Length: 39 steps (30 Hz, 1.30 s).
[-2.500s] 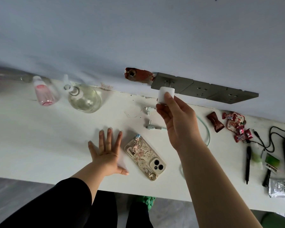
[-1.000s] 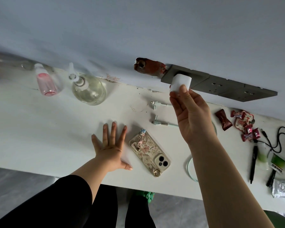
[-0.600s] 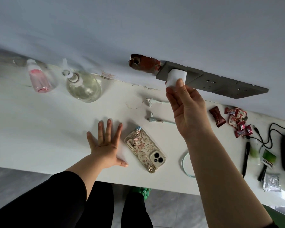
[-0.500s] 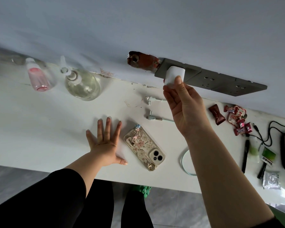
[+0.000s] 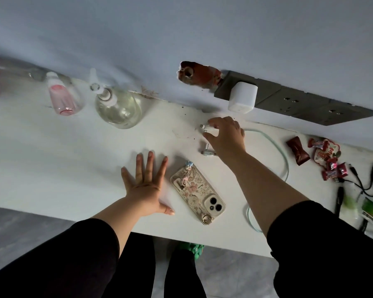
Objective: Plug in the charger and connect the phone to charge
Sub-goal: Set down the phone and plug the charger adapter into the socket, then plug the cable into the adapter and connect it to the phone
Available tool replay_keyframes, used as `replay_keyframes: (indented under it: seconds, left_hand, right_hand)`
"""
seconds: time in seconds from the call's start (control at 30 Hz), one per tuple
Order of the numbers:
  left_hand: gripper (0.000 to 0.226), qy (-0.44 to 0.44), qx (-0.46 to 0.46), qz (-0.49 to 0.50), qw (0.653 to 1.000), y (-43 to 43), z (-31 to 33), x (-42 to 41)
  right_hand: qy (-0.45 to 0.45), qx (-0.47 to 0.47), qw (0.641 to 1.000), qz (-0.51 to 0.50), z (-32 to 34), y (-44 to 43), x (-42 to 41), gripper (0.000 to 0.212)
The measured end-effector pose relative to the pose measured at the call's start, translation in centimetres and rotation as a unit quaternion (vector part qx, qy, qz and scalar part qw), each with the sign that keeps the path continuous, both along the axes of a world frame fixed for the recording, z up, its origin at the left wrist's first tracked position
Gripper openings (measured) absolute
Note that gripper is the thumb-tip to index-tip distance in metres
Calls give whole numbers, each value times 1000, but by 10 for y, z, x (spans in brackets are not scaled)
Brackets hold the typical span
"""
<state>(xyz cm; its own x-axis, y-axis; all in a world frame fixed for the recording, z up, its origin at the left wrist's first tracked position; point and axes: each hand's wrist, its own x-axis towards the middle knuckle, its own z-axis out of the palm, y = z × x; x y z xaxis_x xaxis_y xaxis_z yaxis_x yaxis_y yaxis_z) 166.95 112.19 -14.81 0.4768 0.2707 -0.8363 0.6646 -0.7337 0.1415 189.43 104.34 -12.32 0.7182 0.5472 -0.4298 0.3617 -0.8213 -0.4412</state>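
Observation:
The white charger block (image 5: 242,97) sits plugged into the left end of the grey socket strip (image 5: 306,104) on the wall. My right hand (image 5: 225,136) is down on the white table (image 5: 52,160), its fingertips pinched on one white connector (image 5: 203,127) of the pale green cable (image 5: 283,157). A second connector (image 5: 205,152) lies just below the hand. The phone (image 5: 197,191) lies face down in a floral case, between my two arms. My left hand (image 5: 146,186) rests flat on the table with its fingers spread, left of the phone.
A clear pump bottle (image 5: 116,106) and a pink bottle (image 5: 61,100) stand at the back left. Red candy wrappers (image 5: 323,157), a black cable (image 5: 370,179) and a pen (image 5: 339,198) lie at the right. A broken hole (image 5: 197,75) shows in the wall.
My right hand let go of the charger block, which stays in the socket, and dropped to the table onto the cable connector. My left hand has not moved.

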Motion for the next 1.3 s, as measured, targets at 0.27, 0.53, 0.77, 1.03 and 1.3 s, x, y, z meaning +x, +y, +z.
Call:
replay_keyframes:
  seconds: [0.27,0.53,0.77,1.03,1.3]
  left_hand:
    - [153,-6,-2,6,1000,0,-1,-1]
    - [151,3,4,7,1000,0,-2,0]
    - [152,2,4,6,1000,0,-5,-1]
    - [151,4,6,2,1000,0,-4,0]
    - [150,9,6,-2,1000,0,-2,1]
  right_hand:
    - [69,74,992,-78,23,-14,-3,19]
    - [189,236,915,-265,102,-45,-31,36]
    - [345,342,781,-393,118,-31,-36,21]
    - [360,375,756,-396,122,-29,-39,21]
    - [360,387,749,-399,125,-26,-42,21]
